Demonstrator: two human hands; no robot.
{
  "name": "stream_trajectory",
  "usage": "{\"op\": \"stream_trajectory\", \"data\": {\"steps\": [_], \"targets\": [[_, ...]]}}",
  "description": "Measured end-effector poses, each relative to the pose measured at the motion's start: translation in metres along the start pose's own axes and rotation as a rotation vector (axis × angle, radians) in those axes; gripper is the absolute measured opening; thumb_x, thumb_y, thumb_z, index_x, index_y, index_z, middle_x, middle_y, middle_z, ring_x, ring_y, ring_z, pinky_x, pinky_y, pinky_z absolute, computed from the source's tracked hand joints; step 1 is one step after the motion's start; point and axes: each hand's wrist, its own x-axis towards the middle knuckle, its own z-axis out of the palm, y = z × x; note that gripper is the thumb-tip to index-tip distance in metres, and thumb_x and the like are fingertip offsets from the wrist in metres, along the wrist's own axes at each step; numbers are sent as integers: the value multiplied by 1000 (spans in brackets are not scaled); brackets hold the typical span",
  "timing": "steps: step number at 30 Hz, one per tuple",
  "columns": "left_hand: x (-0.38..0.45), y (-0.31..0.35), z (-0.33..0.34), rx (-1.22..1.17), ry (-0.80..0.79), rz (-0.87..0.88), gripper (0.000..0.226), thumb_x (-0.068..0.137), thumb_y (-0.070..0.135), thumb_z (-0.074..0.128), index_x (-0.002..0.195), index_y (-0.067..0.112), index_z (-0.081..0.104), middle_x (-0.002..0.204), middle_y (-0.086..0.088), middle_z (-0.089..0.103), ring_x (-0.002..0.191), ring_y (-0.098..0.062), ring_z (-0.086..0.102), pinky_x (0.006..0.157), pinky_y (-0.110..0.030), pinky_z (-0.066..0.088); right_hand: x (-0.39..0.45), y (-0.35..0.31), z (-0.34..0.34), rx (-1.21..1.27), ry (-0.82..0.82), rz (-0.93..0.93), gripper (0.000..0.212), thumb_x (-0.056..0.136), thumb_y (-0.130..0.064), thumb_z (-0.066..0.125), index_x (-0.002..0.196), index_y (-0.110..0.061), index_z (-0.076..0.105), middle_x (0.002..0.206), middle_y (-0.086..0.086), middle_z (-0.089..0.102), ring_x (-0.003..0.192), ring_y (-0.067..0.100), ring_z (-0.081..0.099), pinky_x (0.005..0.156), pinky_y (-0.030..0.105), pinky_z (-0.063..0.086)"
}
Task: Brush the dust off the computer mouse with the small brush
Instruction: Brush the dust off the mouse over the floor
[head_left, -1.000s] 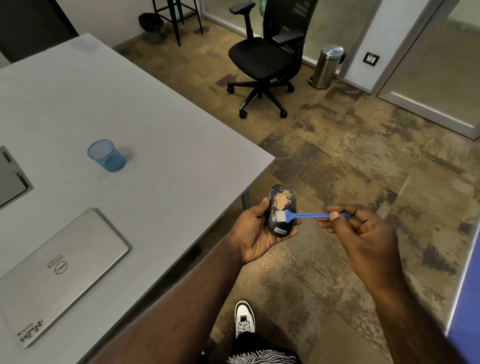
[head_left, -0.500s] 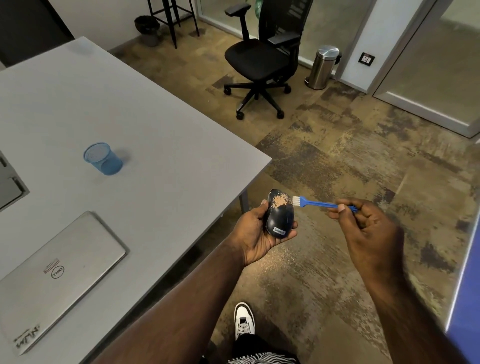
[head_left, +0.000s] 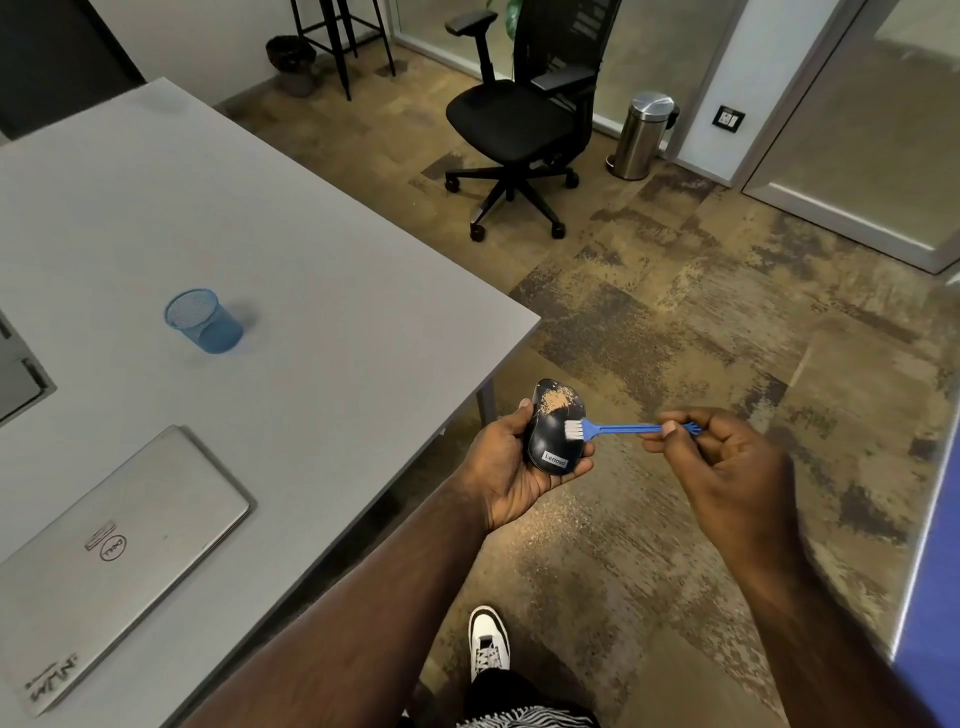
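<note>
- A grey table (head_left: 322, 291) fills the left half of the view, its near corner ending just left of the hands, which are held out over the patterned brown floor (head_left: 675, 322).
- A black office chair (head_left: 511, 122) is seen well beyond the table, with a steel pedal bin (head_left: 641, 136) to its right by the wall.
- A closed silver laptop (head_left: 111, 558) lies near the table's front edge; a blue mesh cup (head_left: 203, 322) stands upright farther back, well apart from it.
- The left hand (head_left: 511, 475) is cupped palm-up off the table's corner, the thumb laid along one side and the fingers curled under the other.
- The computer mouse (head_left: 556, 431) is cradled in that palm, dark and glossy, tilted with its labelled end toward the wearer; a tan patch of dust is seen on its far half.
- The right hand (head_left: 727, 467) is closed in a pinch to the right of the mouse, level with it and apart from the left hand.
- The small brush (head_left: 621, 429) is gripped by its blue handle between thumb and fingers and held roughly level, pointing left.
- Its white bristles (head_left: 573, 429) are laid against the mouse's right side, just below the dust patch; actual contact seems likely but cannot be confirmed from this angle.
- A white shoe (head_left: 488, 644) is visible on the floor below the hands.
</note>
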Motion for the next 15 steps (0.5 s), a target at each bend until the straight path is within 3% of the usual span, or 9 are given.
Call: {"op": "stream_trajectory", "data": {"steps": [2, 4, 6, 9, 12, 14, 15], "targets": [[-1, 1, 0, -8, -3, -2, 63, 101, 45, 29, 142, -1, 36, 115, -30, 57, 89, -36, 65, 74, -42, 60, 2, 3, -2, -29, 29, 17, 12, 90, -30, 62, 97, -35, 70, 79, -30, 72, 50, -12, 61, 41, 4, 38], [-2, 2, 0, -16, 1, 5, 62, 101, 44, 29, 144, -1, 34, 117, -31, 55, 90, -36, 65, 74, -43, 60, 6, 5, -7, -7, 86, 52, 12, 92, -27, 63, 95, -37, 69, 80, -29, 73, 66, -5, 71, 53, 10, 52], [-2, 2, 0, -17, -7, 15, 62, 101, 44, 28, 143, 0, 34, 119, -30, 54, 91, -37, 64, 73, -42, 60, 5, 6, -9, 42, 76, 49, 11, 89, -34, 63, 94, -42, 70, 82, -22, 75, 60, 3, 72, 50, 19, 55], [-3, 0, 2, -39, -5, 29, 58, 101, 42, 30, 140, 0, 39, 113, -27, 61, 85, -36, 69, 70, -44, 60, -4, 0, -3, 36, -41, 12, 14, 86, -34, 64, 92, -44, 71, 80, -20, 76, 35, -3, 50, 36, 9, 34], [-4, 1, 3, -47, -5, 21, 59, 101, 43, 30, 138, -2, 40, 112, -29, 61, 87, -37, 67, 71, -44, 60, 1, 3, -3, -4, 17, 62, 23, 91, -18, 66, 88, -40, 68, 78, -26, 74, 48, -10, 61, 41, 6, 41], [-6, 1, 3, -50, -1, 17, 59, 101, 43, 29, 138, -2, 40, 113, -31, 58, 90, -38, 65, 74, -44, 59, 5, 4, -7, 24, 79, 85, 18, 91, -22, 65, 89, -40, 68, 79, -25, 74, 66, -5, 72, 56, 12, 54], [-7, 1, 3, -55, -4, 20, 59, 101, 43, 29, 138, -2, 40, 114, -31, 58, 90, -38, 65, 74, -44, 59, 5, 4, -8, 45, 77, 75, 13, 90, -27, 64, 90, -39, 68, 81, -22, 75, 66, -3, 72, 56, 14, 55]]}}
